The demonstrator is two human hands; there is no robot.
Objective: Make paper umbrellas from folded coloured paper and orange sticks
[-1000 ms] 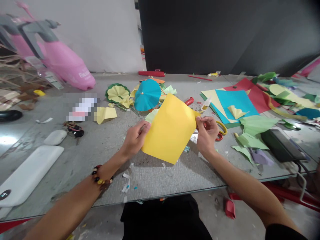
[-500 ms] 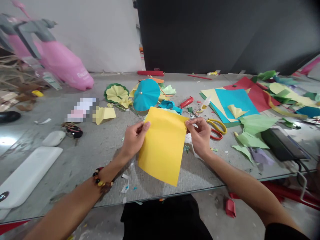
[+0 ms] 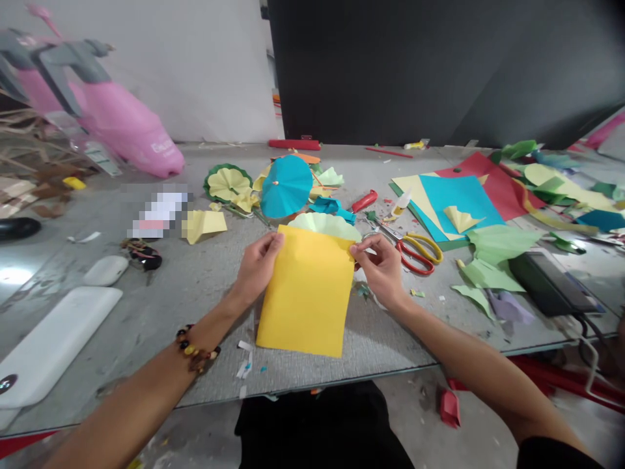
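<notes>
A sheet of yellow paper [image 3: 306, 296] hangs between my two hands, its lower edge towards me near the table's front. My left hand [image 3: 258, 266] pinches its upper left corner between thumb and fingers. At the upper right corner my right hand [image 3: 379, 268] pinches it the same way. Just behind the sheet's top edge lies a pleated pale green paper piece [image 3: 322, 223], partly hidden. Scissors [image 3: 415, 254] with red and yellow handles rest to the right of my right hand. A blue paper umbrella [image 3: 287, 185] stands farther back.
Blue, cream and red paper sheets [image 3: 463, 192] lie at the back right, with green scraps [image 3: 502, 244] nearer. A glue bottle [image 3: 401, 203] and a red-handled tool [image 3: 364, 200] sit mid-table. Pink spray bottles [image 3: 127, 124] and a white power bank [image 3: 58, 345] are on the left.
Both hands have drawn the yellow sheet slightly towards me and to the left. It now looks flatter, and more of the pale green paper and the scissors shows behind it.
</notes>
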